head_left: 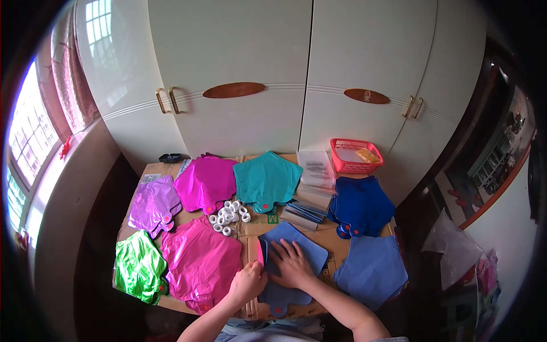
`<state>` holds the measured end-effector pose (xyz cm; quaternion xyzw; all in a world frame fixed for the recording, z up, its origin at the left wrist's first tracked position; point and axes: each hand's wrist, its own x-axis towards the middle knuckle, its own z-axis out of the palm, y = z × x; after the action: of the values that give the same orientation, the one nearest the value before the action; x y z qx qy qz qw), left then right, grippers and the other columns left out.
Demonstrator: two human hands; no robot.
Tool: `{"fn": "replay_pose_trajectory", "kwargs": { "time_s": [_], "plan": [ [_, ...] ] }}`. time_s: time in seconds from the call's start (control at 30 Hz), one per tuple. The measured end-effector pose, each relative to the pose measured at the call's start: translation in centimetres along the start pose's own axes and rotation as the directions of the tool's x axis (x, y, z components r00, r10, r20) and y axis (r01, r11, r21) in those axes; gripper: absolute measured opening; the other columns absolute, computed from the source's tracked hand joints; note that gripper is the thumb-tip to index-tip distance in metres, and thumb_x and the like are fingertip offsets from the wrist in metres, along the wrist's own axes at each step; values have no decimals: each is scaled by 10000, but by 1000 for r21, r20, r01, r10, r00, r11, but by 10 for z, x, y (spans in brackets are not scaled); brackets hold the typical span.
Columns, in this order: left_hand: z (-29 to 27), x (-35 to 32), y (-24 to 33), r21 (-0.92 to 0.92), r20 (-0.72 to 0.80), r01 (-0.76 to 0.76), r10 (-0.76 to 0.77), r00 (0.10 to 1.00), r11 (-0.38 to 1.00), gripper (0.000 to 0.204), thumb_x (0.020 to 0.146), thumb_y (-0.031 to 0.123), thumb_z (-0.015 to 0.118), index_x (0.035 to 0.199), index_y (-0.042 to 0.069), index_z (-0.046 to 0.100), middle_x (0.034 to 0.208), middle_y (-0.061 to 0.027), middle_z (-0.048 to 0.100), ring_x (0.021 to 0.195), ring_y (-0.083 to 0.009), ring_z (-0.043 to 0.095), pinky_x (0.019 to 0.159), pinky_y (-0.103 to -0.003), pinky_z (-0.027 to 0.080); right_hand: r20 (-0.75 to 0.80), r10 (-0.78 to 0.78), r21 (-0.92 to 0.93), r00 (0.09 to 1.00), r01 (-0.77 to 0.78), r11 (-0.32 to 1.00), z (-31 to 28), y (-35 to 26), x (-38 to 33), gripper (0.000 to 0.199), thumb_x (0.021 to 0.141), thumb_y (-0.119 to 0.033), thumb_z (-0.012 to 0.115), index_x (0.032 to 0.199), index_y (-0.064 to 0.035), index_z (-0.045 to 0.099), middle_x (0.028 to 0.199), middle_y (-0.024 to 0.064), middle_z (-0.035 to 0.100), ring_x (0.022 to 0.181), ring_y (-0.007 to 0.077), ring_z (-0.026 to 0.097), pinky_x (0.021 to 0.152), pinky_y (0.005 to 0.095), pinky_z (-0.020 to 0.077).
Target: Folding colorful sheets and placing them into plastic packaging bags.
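"Where are the hands?"
"Right hand lies flat on the blue sheet, near centre; left hand is curled by its left edge, grip unclear."
"Beyond?"
"White rings farther left; red basket far right."

This looks like a room in a home, probably a bedroom. A tall cream wardrobe spans eleven to one o'clock, with curved brass handles and brown oval plaques on its doors. Between nine and ten o'clock, a bright window has a pinkish drawn-back curtain. At the centre, flattened cardboard makes an improvised worktop. A plastic bag sits around four o'clock.
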<state>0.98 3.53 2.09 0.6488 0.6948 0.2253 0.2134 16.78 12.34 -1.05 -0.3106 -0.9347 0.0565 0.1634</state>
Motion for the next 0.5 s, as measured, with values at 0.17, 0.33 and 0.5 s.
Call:
{"fn": "replay_pose_trajectory", "kwargs": {
  "time_s": [0.17,0.33,0.5],
  "plan": [
    [7,3,12,-54,-72,-122,118,990,991,155,744,148,595,846,32,583,926,-183,555,782,-382,611,671,-466,527,-42,-16,38,999,17,999,3,4,-1,521,772,-346,597,1217,-78,553,1299,158,499,1308,326,355,1089,521,217],
    [15,5,14,-35,-22,-119,118,993,992,185,728,136,591,862,13,559,946,-203,517,743,-398,607,674,-472,534,-136,64,202,989,-36,979,21,16,-1,353,784,-164,566,1101,-11,596,1217,175,551,1225,343,438,1061,451,296],
    [23,5,13,-41,-47,-104,102,994,994,175,725,137,592,838,13,542,920,-211,508,691,-407,596,644,-476,524,-259,266,505,929,-104,857,25,22,2,170,834,-107,539,905,27,617,1037,170,595,988,342,543,892,393,427]
  ]
}}
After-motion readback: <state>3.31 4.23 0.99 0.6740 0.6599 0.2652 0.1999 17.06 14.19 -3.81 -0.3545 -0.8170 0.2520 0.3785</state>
